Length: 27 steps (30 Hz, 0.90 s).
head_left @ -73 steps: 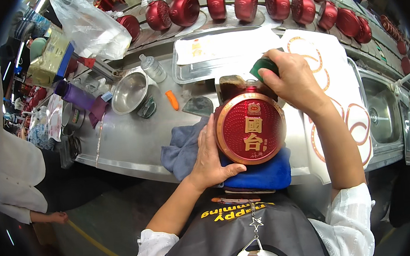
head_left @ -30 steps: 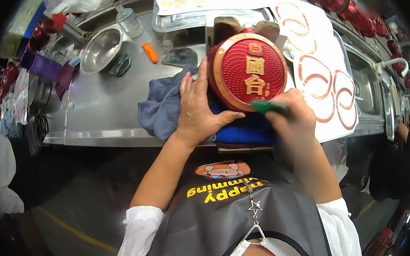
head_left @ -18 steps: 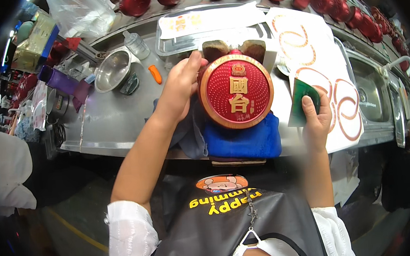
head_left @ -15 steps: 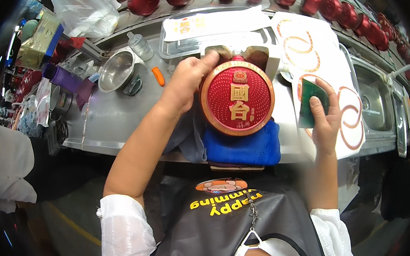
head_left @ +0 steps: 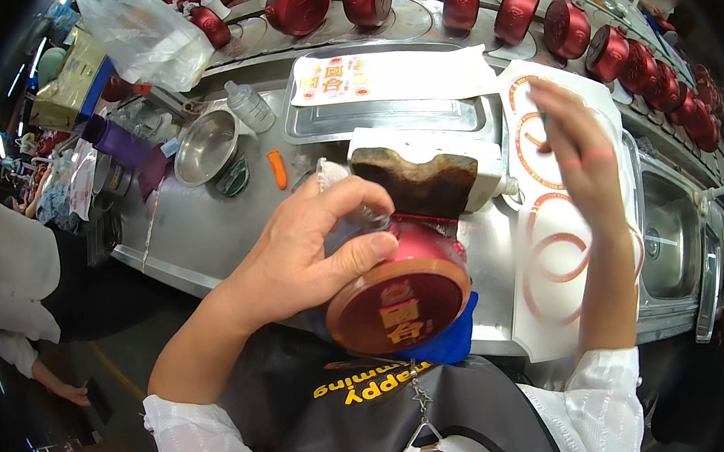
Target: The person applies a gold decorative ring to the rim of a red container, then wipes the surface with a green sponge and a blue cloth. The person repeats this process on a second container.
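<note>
Round red bottle: it lies [head_left: 402, 303] in front of my chest, a little left of the sheet, with its gold-rimmed face turned toward me and tilted, so I look over its upper edge.
Left hand: my left hand [head_left: 301, 260] is on it, thumb and fingers curled round the far upper side, the gap between them mostly closed up by what they grip.
Neck: I cannot see it; my fingers cover that side.
Bottle's lie: the disc is wider across me than front to back as I see it, its right end slightly farther from me; its upper side points away from me, toward the cradle.
Brown-padded cradle: just beyond the bottle [head_left: 414, 179], nearer to my left fingertips than to my right hand.
Right hand: my right hand [head_left: 581, 145] is raised well apart from the bottle, to its right and farther off, fingers stretched and blurred. Something dark shows by them; I cannot tell whether I hold it.
White sheet: under my right hand [head_left: 549, 334], bearing red ring prints.
Blue cloth: beneath the bottle's right edge [head_left: 455, 333].
Worktop: bare steel [head_left: 201, 230] to my left, with a steel bowl [head_left: 205, 146] and an orange handle [head_left: 278, 170].
Metal tray: beyond the cradle [head_left: 303, 129].
</note>
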Motion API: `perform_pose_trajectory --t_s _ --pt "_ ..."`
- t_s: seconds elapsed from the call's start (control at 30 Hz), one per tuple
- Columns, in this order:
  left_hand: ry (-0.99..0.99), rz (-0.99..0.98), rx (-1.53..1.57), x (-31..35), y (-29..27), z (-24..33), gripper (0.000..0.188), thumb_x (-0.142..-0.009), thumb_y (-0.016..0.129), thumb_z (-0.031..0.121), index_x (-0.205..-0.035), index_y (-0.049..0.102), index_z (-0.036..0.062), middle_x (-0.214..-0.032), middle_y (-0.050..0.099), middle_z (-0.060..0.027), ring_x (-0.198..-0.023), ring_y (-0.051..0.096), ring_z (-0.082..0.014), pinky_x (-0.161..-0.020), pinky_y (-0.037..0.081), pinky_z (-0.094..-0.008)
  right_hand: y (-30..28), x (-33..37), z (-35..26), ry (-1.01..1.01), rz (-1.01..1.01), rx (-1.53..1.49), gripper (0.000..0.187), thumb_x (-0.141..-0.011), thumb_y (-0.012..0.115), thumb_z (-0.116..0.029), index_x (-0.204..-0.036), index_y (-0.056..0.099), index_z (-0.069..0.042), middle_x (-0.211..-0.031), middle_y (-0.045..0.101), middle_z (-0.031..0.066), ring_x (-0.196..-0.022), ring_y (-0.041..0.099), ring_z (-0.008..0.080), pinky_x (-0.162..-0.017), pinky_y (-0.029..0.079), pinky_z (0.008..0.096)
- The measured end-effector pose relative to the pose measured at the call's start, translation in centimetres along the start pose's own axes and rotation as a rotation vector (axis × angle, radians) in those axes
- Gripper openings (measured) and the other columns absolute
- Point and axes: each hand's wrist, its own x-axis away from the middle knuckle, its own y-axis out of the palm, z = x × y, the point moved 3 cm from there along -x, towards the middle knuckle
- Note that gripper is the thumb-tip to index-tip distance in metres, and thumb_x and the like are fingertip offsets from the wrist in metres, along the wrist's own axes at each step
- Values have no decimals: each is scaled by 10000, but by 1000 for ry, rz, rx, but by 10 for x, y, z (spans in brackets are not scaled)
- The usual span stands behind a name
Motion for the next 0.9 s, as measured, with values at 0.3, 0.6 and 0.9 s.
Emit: perform_pose_trajectory --t_s 0.3,0.6,0.9 --pt "114 198 -108 48 -10 35 283 -801 873 255 -932 707 66 -729 640 -67 -607 605 -258 -554 458 -348 15 -328 264 323 56 675 771 -934 620 -649 -1228 681 61 -1095 738 248 -883 752 382 -730 606 453" --pt "-344 1339 -219 305 -26 44 359 -945 763 332 -1072 653 14 -1041 686 -97 -833 675 -150 -737 557 -305 134 -278 269 -16 -344 687 709 -932 593 -620 -1065 759 56 -967 752 260 -947 745 374 -831 560 477" --pt "-1141 1274 -876 591 49 -55 238 -931 766 259 -1019 661 64 -793 639 -103 -669 640 -215 -619 511 -345 204 -171 129 -117 -446 601 631 -950 602 -543 -1097 748 53 -1000 746 235 -963 728 339 -847 549 445"
